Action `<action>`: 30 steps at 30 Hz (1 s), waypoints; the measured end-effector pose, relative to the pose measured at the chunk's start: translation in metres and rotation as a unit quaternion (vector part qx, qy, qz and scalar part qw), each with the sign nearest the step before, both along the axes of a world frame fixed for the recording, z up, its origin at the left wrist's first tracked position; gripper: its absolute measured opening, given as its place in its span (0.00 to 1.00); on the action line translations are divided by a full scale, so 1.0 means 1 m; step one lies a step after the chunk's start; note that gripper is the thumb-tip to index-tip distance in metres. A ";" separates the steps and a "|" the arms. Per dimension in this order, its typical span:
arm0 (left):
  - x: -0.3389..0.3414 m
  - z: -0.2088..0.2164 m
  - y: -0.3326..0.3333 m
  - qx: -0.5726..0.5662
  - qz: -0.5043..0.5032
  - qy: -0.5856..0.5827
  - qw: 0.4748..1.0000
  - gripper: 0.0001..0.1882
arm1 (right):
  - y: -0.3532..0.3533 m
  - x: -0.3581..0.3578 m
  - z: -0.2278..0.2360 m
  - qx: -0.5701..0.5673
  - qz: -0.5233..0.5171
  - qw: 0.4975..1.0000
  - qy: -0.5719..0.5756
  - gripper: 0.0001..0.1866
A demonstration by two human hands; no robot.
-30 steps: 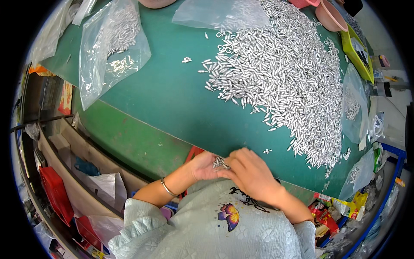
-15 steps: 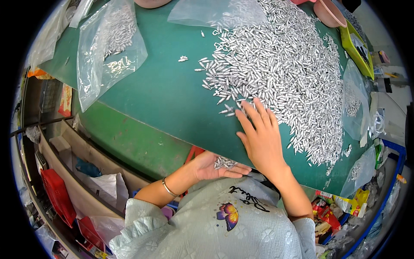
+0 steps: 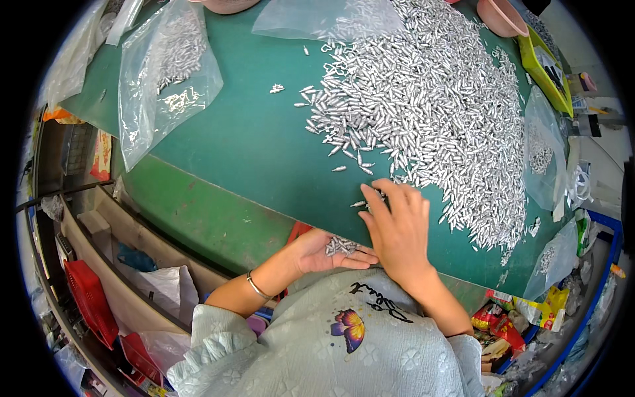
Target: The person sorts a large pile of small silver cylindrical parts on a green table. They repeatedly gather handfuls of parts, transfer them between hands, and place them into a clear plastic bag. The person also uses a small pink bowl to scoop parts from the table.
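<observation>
A broad pile of small silver spindle-shaped metal parts (image 3: 417,99) covers much of the green tabletop (image 3: 251,145). At the table's near edge my left hand (image 3: 311,255) is cupped palm up, holding a small heap of silver metal parts (image 3: 340,246). My right hand (image 3: 401,228) rests palm down at the near side of the pile, fingers curled and apart. A few silver parts (image 3: 359,204) lie by its thumb and index finger; anything under the palm is hidden. Several loose parts (image 3: 349,155) lie just beyond these fingers.
Clear plastic bags of parts (image 3: 178,59) lie on the table's left, and others (image 3: 542,145) at its right edge. Pink bowls (image 3: 503,18) and a yellow-green tray (image 3: 546,69) stand at the back right. Below left are shelves with red baskets (image 3: 89,301).
My right hand has drawn back from the pile toward the table's near edge, with a few parts moving along by its fingers. The left hand has barely moved.
</observation>
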State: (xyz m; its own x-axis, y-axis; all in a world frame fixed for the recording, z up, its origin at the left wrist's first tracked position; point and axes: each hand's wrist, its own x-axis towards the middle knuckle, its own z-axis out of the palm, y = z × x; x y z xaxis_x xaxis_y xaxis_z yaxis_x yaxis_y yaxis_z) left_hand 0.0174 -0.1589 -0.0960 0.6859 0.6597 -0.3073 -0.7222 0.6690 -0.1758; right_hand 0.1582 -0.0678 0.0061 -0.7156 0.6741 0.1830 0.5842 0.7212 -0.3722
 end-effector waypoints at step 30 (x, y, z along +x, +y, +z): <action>0.005 0.010 0.002 0.016 -0.026 0.141 0.990 0.22 | 0.006 0.028 -0.015 0.029 -0.052 0.998 0.032 0.09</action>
